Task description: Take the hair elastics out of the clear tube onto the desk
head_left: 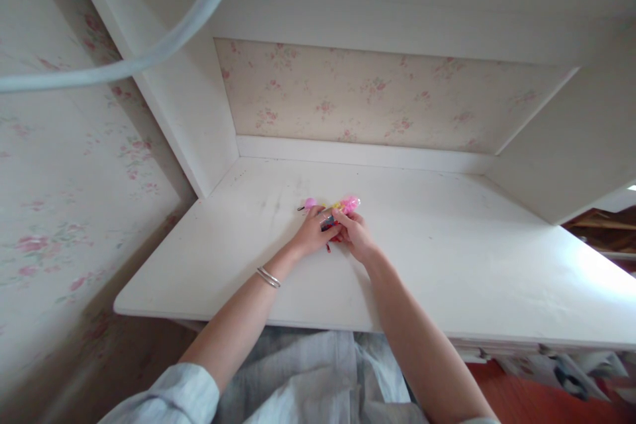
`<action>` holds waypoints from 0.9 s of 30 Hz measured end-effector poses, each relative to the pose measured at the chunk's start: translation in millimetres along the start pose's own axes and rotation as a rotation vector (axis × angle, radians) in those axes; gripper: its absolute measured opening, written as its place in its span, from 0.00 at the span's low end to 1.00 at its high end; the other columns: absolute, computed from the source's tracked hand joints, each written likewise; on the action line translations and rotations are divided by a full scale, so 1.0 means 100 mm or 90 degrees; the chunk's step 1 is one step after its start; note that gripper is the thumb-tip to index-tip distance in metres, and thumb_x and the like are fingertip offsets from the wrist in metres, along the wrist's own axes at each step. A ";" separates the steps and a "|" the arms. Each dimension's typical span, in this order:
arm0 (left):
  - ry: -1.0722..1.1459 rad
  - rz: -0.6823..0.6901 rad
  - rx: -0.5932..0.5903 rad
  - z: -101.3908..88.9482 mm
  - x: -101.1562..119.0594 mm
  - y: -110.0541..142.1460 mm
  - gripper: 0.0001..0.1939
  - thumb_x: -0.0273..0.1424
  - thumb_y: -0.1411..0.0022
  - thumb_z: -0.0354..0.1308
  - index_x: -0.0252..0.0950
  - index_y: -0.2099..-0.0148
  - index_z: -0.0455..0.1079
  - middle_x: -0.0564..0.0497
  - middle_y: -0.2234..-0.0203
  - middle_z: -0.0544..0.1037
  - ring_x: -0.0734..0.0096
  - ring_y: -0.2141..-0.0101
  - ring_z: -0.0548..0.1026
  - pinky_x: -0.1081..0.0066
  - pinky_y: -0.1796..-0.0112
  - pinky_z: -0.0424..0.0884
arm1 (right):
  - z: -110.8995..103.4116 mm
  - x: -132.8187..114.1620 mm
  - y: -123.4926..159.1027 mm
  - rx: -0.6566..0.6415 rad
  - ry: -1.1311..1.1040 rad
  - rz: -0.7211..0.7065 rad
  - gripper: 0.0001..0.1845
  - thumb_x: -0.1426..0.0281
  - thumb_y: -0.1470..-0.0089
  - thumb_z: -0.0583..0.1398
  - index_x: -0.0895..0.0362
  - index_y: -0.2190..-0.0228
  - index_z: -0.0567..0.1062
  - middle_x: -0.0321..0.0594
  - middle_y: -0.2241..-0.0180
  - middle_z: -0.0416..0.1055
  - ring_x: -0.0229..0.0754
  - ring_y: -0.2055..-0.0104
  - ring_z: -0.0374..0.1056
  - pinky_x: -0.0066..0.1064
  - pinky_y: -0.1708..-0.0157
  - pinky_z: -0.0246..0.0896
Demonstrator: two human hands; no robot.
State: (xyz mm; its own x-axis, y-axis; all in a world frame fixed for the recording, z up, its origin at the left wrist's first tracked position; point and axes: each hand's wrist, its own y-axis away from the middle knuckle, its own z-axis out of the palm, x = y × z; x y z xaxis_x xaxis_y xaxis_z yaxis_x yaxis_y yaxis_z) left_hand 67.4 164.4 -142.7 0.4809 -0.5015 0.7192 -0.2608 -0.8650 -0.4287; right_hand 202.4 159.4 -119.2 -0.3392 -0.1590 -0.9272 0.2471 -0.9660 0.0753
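Both my hands meet over a small cluster of bright pink, yellow and red items (348, 204) on the white desk (447, 265). My left hand (312, 233), with silver bangles on its wrist, curls its fingers over the near side of the cluster. My right hand (354, 233) pinches the same cluster from the right. A separate small pink piece (311, 203) lies just beyond my left fingers. What the items are is too small to tell, and part of them is hidden under my fingers.
The desk sits in a white alcove with floral wallpaper (377, 96) at the back and white side panels. A pale cable (163, 46) arcs across the upper left. A floral wall stands to the left. Reddish floor and clutter (561, 371) show at lower right.
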 end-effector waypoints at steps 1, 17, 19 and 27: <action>-0.003 0.007 -0.005 0.00 0.00 0.00 0.20 0.34 0.39 0.57 0.41 0.45 0.67 0.47 0.56 0.68 0.64 0.51 0.66 0.62 0.46 0.64 | -0.01 -0.01 0.00 0.007 0.000 -0.011 0.18 0.57 0.56 0.67 0.57 0.76 0.69 0.28 0.86 0.59 0.30 0.85 0.52 0.23 0.86 0.49; 0.025 0.036 0.025 -0.13 0.05 -0.05 0.13 0.33 0.40 0.59 0.40 0.52 0.74 0.50 0.56 0.77 0.66 0.56 0.74 0.66 0.51 0.67 | -0.02 0.05 -0.09 0.122 -0.035 -0.095 0.21 0.55 0.57 0.67 0.56 0.81 0.65 0.26 0.89 0.53 0.29 0.87 0.46 0.24 0.87 0.45; 0.055 -0.017 0.042 -0.13 0.07 -0.04 0.11 0.34 0.41 0.60 0.40 0.55 0.76 0.52 0.60 0.79 0.68 0.59 0.76 0.68 0.54 0.70 | 0.02 0.06 -0.09 0.134 -0.031 -0.104 0.21 0.55 0.57 0.67 0.56 0.80 0.65 0.26 0.89 0.54 0.28 0.87 0.46 0.24 0.88 0.44; 0.153 -0.163 0.161 -0.07 0.15 -0.02 0.11 0.35 0.47 0.64 0.40 0.60 0.78 0.53 0.66 0.81 0.68 0.64 0.77 0.71 0.60 0.72 | 0.10 0.17 -0.15 0.206 -0.006 -0.129 0.22 0.52 0.59 0.66 0.56 0.75 0.68 0.27 0.85 0.59 0.29 0.86 0.51 0.23 0.89 0.46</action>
State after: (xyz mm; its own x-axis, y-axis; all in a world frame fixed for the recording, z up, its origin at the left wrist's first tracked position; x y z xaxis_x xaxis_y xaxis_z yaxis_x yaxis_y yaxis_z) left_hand 68.9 158.1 -127.0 0.2864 -0.2869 0.9141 0.0696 -0.9454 -0.3185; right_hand 183.8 169.0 -132.8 -0.3601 0.0408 -0.9320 -0.1244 -0.9922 0.0047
